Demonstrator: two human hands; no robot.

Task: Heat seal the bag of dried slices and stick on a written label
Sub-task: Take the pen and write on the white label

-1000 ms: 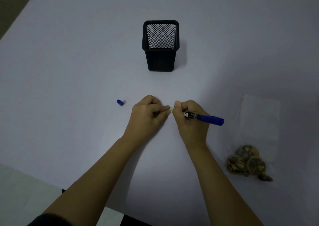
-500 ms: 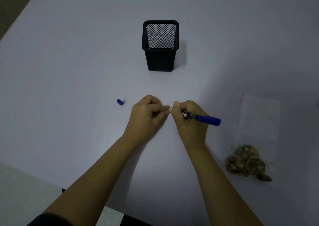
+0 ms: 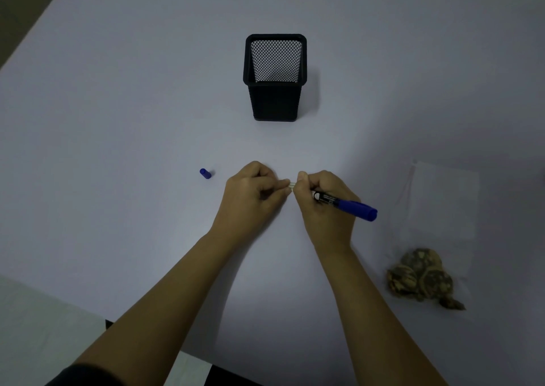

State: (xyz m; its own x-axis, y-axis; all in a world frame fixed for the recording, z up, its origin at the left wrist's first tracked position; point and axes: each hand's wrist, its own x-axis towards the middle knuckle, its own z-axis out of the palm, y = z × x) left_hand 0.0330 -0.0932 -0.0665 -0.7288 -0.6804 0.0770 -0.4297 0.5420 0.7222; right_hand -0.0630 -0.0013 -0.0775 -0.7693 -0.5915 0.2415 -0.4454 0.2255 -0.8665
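Note:
My left hand (image 3: 250, 197) and my right hand (image 3: 324, 206) meet at the table's middle, fingertips pinching a small pale label (image 3: 292, 186) between them. My right hand also holds a blue marker (image 3: 348, 206), uncapped, its blue end pointing right. The marker's blue cap (image 3: 205, 173) lies on the table to the left of my left hand. A clear plastic bag (image 3: 442, 203) lies flat at the right, with brown dried slices (image 3: 418, 276) bunched at its near end. The label is mostly hidden by my fingers.
A black mesh pen holder (image 3: 275, 99) stands upright beyond my hands, nothing seen inside. The white table (image 3: 118, 120) ends at a near edge at the lower left, with floor below.
The marker's blue end has dipped slightly lower and closer in my right hand. Both hands stay pinched together in the same spot.

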